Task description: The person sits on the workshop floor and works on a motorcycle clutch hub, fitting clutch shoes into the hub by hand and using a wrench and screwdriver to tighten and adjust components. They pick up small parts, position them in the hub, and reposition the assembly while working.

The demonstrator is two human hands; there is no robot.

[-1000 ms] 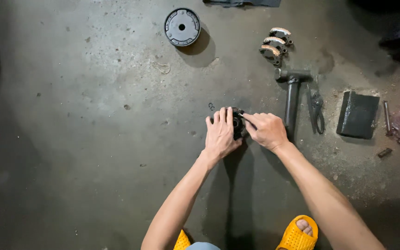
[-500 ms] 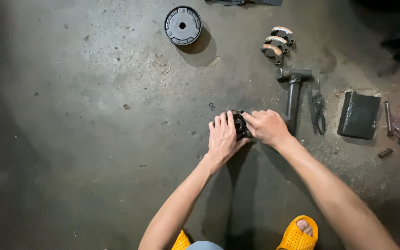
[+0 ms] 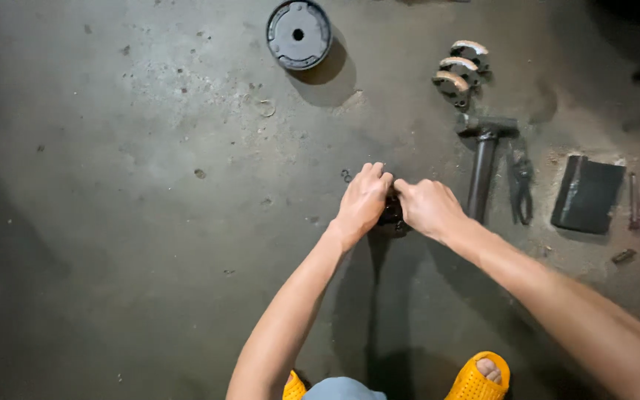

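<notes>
Small dark metal part [image 3: 392, 211]: on concrete floor [image 3: 150, 222], mostly hidden btwn both hands, shape unclear.
Left hand [image 3: 362, 201]: fingers curled, closed over part's left side, arm extended.
Right hand [image 3: 427, 207]: closed on part's right side, knuckles up.
Floor: rough, stained, grey.
Hammer [image 3: 483, 159]: dark metal, just right of hands.
Pliers [image 3: 521, 189]: beside hammer.
Round grey disc [image 3: 298, 33]: centre hole, far side.
Curved brake shoes [image 3: 461, 70]: stacked, worn.
Black flat block [image 3: 587, 194]: rectangular, right.

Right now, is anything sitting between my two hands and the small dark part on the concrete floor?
Nothing visible does: the left hand and right hand both already touch the small dark metal part, closing on it from either side.
</notes>
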